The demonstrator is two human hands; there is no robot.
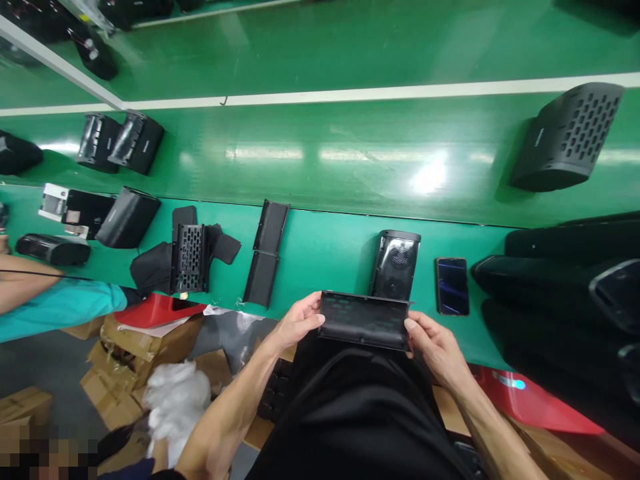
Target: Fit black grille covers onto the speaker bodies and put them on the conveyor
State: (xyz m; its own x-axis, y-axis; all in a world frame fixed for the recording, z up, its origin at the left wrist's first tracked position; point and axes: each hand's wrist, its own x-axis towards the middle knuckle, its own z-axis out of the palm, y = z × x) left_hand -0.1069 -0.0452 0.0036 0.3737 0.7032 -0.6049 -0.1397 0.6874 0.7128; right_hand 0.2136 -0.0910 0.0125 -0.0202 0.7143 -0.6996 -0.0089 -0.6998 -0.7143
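Black clothing (pixel 370 413) foremost; left grip (pixel 299 324) and right grip (pixel 436 341) pinch dark panel (pixel 364 322); carton (pixel 27 404), contents hidden.

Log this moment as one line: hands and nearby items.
left hand: holds black panel, left end | right hand: holds its right end | beyond panel: black speaker | right of speaker: smartphone

1. A green tabletop (pixel 325 260) runs left to right.
2. Beyond it, a glossy green surface (pixel 300 177) carries bright light reflections (pixel 429 173).
3. A white rail (pixel 320 97) crosses farther back.
4. Grey floor (pixel 35 367), lower left.
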